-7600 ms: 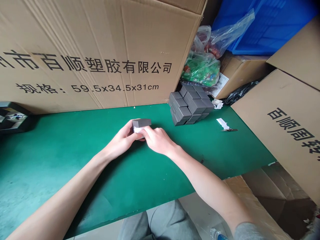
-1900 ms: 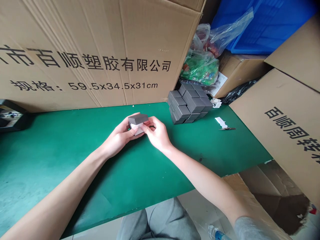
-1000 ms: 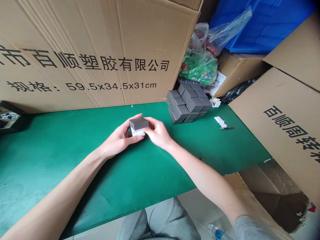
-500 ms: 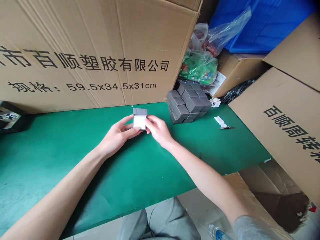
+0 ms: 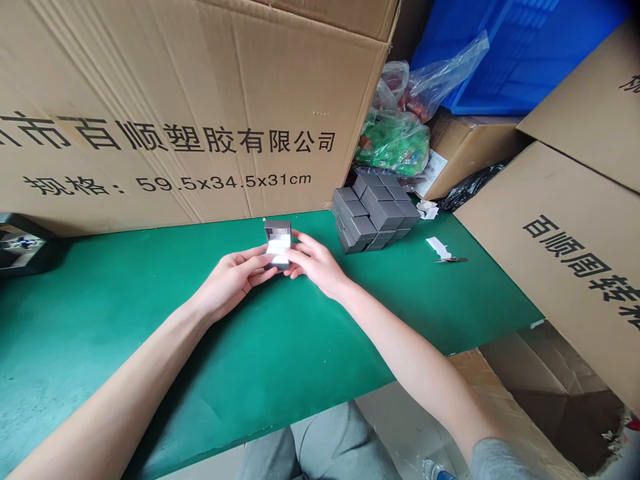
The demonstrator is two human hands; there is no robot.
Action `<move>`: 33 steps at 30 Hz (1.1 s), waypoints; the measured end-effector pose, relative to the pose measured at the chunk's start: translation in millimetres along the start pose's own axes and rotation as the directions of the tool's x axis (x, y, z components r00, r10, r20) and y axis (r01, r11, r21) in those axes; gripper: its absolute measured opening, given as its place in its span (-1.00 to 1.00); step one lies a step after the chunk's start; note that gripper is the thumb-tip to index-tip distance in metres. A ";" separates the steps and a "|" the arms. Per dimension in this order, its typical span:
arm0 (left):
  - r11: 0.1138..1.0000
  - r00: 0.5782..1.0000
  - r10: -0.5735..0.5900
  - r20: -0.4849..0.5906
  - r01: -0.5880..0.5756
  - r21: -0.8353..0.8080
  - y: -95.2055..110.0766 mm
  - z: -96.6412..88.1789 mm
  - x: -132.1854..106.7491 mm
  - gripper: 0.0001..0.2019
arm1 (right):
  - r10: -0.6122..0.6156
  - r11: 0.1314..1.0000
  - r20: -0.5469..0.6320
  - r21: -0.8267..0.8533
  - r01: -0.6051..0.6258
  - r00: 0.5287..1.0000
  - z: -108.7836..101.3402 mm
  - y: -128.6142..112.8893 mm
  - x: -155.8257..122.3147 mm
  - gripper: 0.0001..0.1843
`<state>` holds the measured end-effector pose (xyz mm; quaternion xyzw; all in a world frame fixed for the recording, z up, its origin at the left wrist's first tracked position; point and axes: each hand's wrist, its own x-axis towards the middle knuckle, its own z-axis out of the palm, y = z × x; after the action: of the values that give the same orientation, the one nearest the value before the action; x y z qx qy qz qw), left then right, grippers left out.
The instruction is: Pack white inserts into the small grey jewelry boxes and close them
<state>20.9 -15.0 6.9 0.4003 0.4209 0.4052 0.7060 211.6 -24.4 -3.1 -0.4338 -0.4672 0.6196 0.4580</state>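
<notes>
Between my two hands is a small dark grey jewellery box (image 5: 278, 230), its lid raised and a white lining showing inside. My left hand (image 5: 240, 275) grips the box's left side, with the thumb at the front of the lining. On the right side, my right hand (image 5: 315, 261) holds it, fingers behind and thumb on the white insert. Both hands are closed around the box. To the right, a stack of several similar dark grey boxes (image 5: 375, 213) stands on the green table (image 5: 280, 360).
A large cardboard carton (image 5: 200, 80) walls off the back; another carton (image 5: 565, 247) borders the right. Plastic bags (image 5: 395, 140) and a blue crate (image 5: 480, 93) fill the back right corner. A white scrap (image 5: 439, 248) lies beside a thin metal tool (image 5: 451, 259). At far left sits a dark open case (image 5: 25, 247).
The jewellery box now shows the inside of its lid, which is tilted further back. My hands have shifted slightly on it, and the whole view has moved a little.
</notes>
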 end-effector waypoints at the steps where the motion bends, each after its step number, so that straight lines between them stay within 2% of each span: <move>1: 1.000 1.000 -0.008 0.004 0.008 0.004 0.9 0.6 -0.4 -0.80 | 0.001 1.000 0.009 -0.007 -0.001 1.000 0.1 -0.9 -0.5 -0.31; 4: 1.000 0.999 -0.030 0.012 0.030 0.005 2.3 0.5 -1.6 -0.76 | 0.013 1.000 0.023 -0.018 -0.013 1.000 0.9 -3.1 -1.5 -0.36; 9: 0.999 0.999 -0.044 -0.019 0.044 -0.010 -0.2 -2.7 -1.3 -0.69 | 0.029 0.999 0.012 -0.021 -0.028 1.000 1.8 -2.1 -1.2 -0.33; 16: 0.997 0.996 0.066 -0.058 -0.068 -0.048 -0.9 -0.6 -1.4 -0.59 | -0.013 0.999 -0.047 -0.047 0.011 0.999 -1.1 5.5 1.8 -0.37; 21: 0.995 0.996 0.091 -0.024 -0.092 -0.030 0.5 -1.5 -1.3 -0.69 | -0.006 0.997 0.049 -0.072 0.009 0.999 -5.2 9.3 3.5 -0.38; 25: 0.993 0.993 0.116 -0.029 -0.116 0.013 1.5 -1.6 -2.2 -0.68 | -0.011 0.999 0.131 -0.045 0.017 0.991 -6.6 8.1 3.8 -0.36; 29: 0.988 0.989 0.142 -0.041 -0.139 0.064 2.3 -1.1 -3.6 -0.66 | -0.012 0.998 0.190 -0.056 0.023 0.982 -5.7 3.2 2.9 -0.49; 33: 0.981 0.983 0.173 -0.056 -0.167 0.101 2.7 1.1 -4.4 -0.64 | 0.016 0.998 0.193 -0.068 -0.003 0.981 -6.5 0.4 2.3 -0.56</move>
<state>19.9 -18.3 10.9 0.4549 0.4269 0.4560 0.6347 217.3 -21.0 -4.9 -0.3887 -0.5281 0.6450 0.3925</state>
